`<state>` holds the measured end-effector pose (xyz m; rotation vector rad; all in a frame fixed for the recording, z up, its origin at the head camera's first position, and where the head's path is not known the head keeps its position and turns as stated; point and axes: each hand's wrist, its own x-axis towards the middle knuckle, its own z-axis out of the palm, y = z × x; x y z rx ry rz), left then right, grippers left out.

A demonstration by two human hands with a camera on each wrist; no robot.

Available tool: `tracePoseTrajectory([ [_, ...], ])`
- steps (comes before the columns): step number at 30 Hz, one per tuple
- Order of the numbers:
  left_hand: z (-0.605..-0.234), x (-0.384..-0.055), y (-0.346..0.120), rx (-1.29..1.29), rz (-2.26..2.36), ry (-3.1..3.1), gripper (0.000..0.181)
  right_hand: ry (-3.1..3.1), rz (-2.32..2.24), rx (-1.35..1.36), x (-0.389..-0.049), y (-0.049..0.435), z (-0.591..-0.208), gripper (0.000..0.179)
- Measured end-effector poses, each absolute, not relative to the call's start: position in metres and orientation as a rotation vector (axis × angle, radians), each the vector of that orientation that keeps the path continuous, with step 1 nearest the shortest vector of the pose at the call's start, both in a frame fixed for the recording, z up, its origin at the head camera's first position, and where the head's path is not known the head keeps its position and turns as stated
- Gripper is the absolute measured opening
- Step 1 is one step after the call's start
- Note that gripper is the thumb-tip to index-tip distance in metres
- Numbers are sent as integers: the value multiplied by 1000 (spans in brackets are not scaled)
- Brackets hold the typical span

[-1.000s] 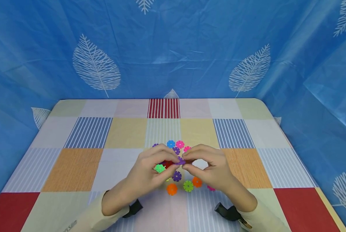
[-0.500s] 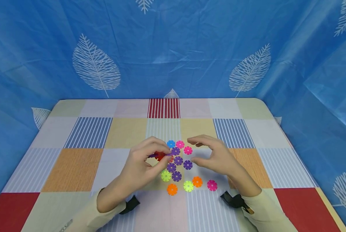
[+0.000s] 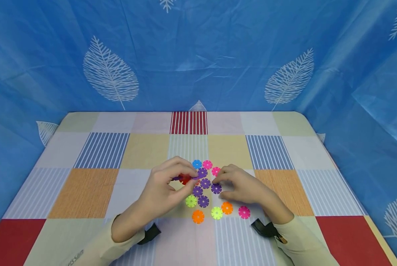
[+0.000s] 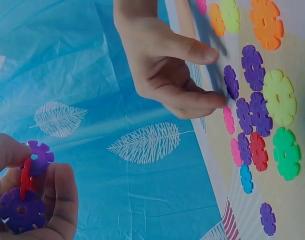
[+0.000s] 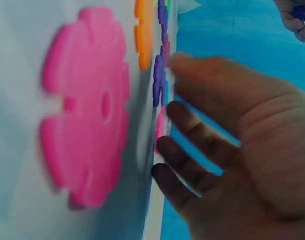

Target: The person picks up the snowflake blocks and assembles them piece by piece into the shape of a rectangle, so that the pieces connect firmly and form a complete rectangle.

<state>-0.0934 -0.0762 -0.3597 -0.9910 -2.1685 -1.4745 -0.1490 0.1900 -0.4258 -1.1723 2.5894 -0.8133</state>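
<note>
My left hand (image 3: 166, 184) pinches a small chain of notched plastic interlocking discs above the table. In the left wrist view the chain shows a dark purple disc (image 4: 22, 212), a red disc (image 4: 26, 177) set edge-on, and a lighter purple disc (image 4: 41, 156). My right hand (image 3: 245, 184) hovers low on the right side of the loose discs, thumb and fingers apart, holding nothing. Between its thumb and fingertips, a loose purple disc (image 3: 216, 188) lies on the table.
Several loose discs lie around: blue (image 3: 196, 164), pink (image 3: 244, 212), orange (image 3: 198, 217), yellow-green (image 3: 190, 201), and a green one (image 4: 286, 154) in the left wrist view. A patchwork cloth (image 3: 145, 151) covers the table. Blue leaf-print curtains (image 3: 198, 55) stand behind and beside it.
Both hands were together at the chain. My right hand let go, moved right, then came down toward the loose purple disc. My left hand shifted slightly left, still holding the chain.
</note>
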Motion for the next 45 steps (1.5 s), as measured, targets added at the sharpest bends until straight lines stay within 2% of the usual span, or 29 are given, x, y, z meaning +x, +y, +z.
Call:
tracePoseTrajectory([
  [11,-358,-95,-75,-998,-1467,-2164,17,2632,-698,-1108,-148,187,-429,22],
  [19,-359,-94,-74,-1016,-1476,-2158,18,2656,-656,-1156,-146,187,-432,29],
  [31,-361,-95,-74,-1020,-1479,-2165,19,2725,-632,-1141,-147,187,-431,29],
  [38,-361,-95,-75,-1022,-1471,-2159,19,2815,-755,-1142,-145,188,-420,30],
  [45,-363,-96,-76,-1016,-1487,-2181,18,2828,-1032,-1301,-144,191,-410,33],
])
